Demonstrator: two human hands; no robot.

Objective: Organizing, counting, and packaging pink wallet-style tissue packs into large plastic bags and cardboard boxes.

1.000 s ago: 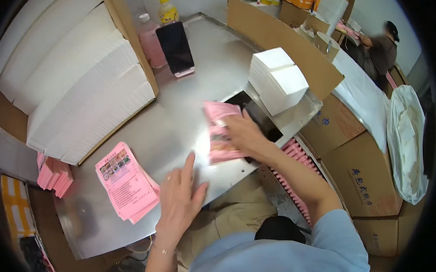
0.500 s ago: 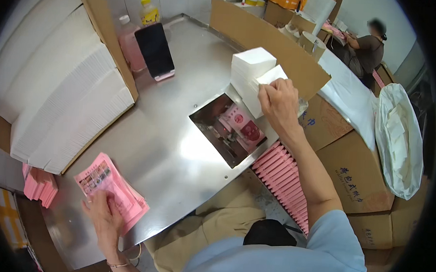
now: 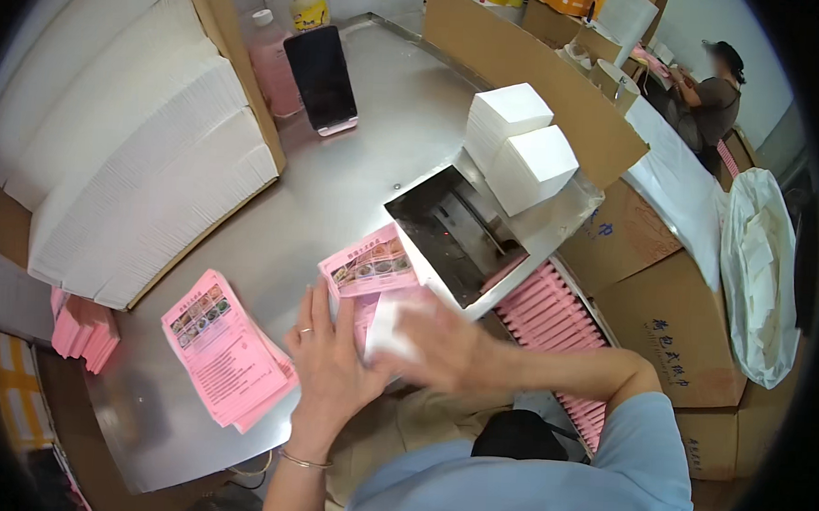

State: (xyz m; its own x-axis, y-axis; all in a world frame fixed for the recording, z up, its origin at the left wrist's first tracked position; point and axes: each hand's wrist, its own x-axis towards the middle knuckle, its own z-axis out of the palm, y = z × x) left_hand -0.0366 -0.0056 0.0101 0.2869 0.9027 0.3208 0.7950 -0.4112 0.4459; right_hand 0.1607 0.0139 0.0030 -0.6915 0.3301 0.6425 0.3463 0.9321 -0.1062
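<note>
My left hand [image 3: 330, 362] lies flat with its fingers spread on a pink leaflet [image 3: 371, 267] at the front of the steel table [image 3: 368, 162]. Beside it my right hand [image 3: 447, 347], blurred by motion, grips a small white folded box [image 3: 386, 328] over the same leaflet. A stack of pink leaflets [image 3: 224, 348] lies to the left of my left hand. Just beyond my hands a dark rectangular opening [image 3: 452, 232] is sunk into the table.
Two stacks of white boxes [image 3: 524, 149] stand behind the opening. Flat white cartons [image 3: 131, 152] fill the left side. A phone [image 3: 322, 78] and two bottles [image 3: 273, 62] stand at the back. Pink packets [image 3: 553, 307] line a tray on the right. Another person [image 3: 709, 95] works far right.
My left hand left the leaflet stack and came to the middle with a leaflet. My right hand came back from the white box stacks, holding a white box.
</note>
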